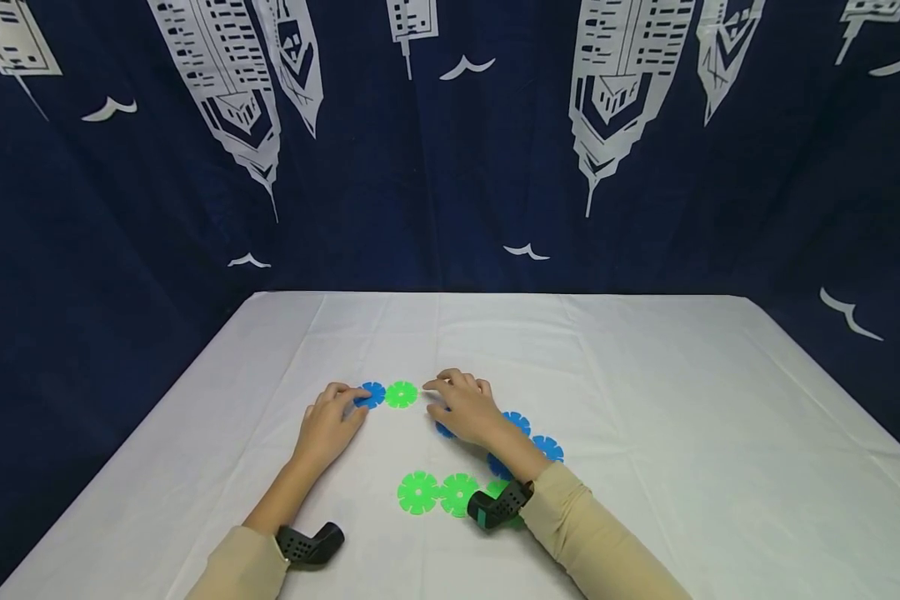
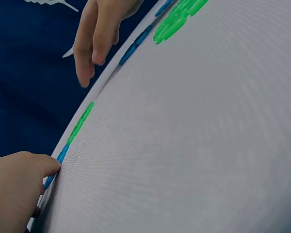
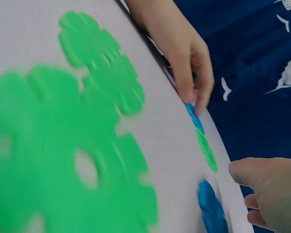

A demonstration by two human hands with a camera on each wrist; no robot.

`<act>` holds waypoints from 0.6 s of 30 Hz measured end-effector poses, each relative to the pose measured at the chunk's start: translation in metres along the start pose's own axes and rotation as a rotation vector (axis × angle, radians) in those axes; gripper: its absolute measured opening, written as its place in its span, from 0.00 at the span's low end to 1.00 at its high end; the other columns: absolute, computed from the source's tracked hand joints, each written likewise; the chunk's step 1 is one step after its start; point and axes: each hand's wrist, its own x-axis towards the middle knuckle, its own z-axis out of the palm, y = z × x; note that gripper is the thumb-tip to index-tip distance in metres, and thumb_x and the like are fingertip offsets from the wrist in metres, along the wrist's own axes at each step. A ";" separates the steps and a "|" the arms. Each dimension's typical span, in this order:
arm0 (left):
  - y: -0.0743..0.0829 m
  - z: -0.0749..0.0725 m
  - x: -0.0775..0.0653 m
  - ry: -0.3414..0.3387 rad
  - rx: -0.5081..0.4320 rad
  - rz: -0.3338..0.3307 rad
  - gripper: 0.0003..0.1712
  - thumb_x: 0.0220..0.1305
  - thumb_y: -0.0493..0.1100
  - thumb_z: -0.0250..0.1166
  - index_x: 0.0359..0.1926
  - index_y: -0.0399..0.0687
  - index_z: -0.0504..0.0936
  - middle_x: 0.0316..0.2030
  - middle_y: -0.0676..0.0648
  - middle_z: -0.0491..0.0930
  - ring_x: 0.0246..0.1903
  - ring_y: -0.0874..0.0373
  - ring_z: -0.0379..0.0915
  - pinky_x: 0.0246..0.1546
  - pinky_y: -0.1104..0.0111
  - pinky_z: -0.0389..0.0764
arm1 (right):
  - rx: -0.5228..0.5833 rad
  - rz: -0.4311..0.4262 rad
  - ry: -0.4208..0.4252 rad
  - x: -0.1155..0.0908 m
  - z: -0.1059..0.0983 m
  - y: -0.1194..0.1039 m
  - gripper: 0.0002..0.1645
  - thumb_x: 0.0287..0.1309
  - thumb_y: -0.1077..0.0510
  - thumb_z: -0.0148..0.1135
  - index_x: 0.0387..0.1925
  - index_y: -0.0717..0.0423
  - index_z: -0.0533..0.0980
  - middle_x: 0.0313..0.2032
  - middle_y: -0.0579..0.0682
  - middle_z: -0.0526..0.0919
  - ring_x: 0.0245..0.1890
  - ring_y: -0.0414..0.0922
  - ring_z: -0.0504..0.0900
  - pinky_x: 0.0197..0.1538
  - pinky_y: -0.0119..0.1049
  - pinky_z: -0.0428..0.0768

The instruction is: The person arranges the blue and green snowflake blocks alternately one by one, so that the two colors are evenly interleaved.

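My left hand (image 1: 333,425) pinches the left edge of a blue notched plastic disc (image 1: 375,393) between thumb and fingers. Joined to that disc's right side is a green notched disc (image 1: 401,395), both lying flat on the white cloth. Just right of the green disc, my right hand (image 1: 468,410) hovers over the table with loosely bent fingers and nothing between them. Partly hidden beneath it lies another blue disc (image 1: 444,430). In the right wrist view, the left thumb and a finger sit on the blue disc (image 3: 196,119), beside the green disc (image 3: 206,150).
More blue discs (image 1: 547,448) lie under and beside the right forearm. Nearer me, a row of green discs (image 1: 417,492) runs right, partly covered by the right wrist camera (image 1: 498,506). A dark blue printed curtain (image 1: 435,192) hangs behind the white table (image 1: 667,417).
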 end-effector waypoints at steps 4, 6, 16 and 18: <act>0.000 0.000 -0.001 -0.003 -0.005 -0.003 0.16 0.60 0.46 0.58 0.49 0.50 0.79 0.52 0.40 0.72 0.53 0.45 0.67 0.48 0.54 0.63 | -0.002 0.012 0.002 -0.008 -0.011 0.011 0.21 0.61 0.50 0.53 0.55 0.47 0.72 0.58 0.53 0.68 0.59 0.53 0.65 0.58 0.52 0.58; 0.000 0.000 -0.001 -0.003 -0.006 0.001 0.16 0.60 0.46 0.58 0.49 0.49 0.79 0.52 0.39 0.72 0.53 0.44 0.67 0.49 0.54 0.64 | -0.003 0.020 0.012 -0.012 -0.016 0.016 0.20 0.60 0.51 0.53 0.54 0.47 0.72 0.57 0.53 0.69 0.59 0.52 0.65 0.57 0.52 0.58; -0.002 -0.001 0.000 0.005 0.000 0.023 0.16 0.60 0.46 0.58 0.48 0.50 0.79 0.51 0.39 0.72 0.53 0.44 0.67 0.49 0.52 0.64 | 0.003 -0.028 0.020 -0.035 -0.023 0.034 0.21 0.58 0.50 0.56 0.53 0.48 0.73 0.54 0.51 0.72 0.58 0.51 0.68 0.56 0.53 0.61; -0.002 -0.001 0.000 0.003 0.001 0.026 0.16 0.60 0.47 0.58 0.49 0.50 0.79 0.51 0.39 0.72 0.53 0.44 0.67 0.48 0.53 0.64 | 0.008 -0.046 0.018 -0.039 -0.021 0.034 0.21 0.57 0.51 0.56 0.52 0.48 0.73 0.54 0.51 0.72 0.58 0.52 0.68 0.55 0.54 0.61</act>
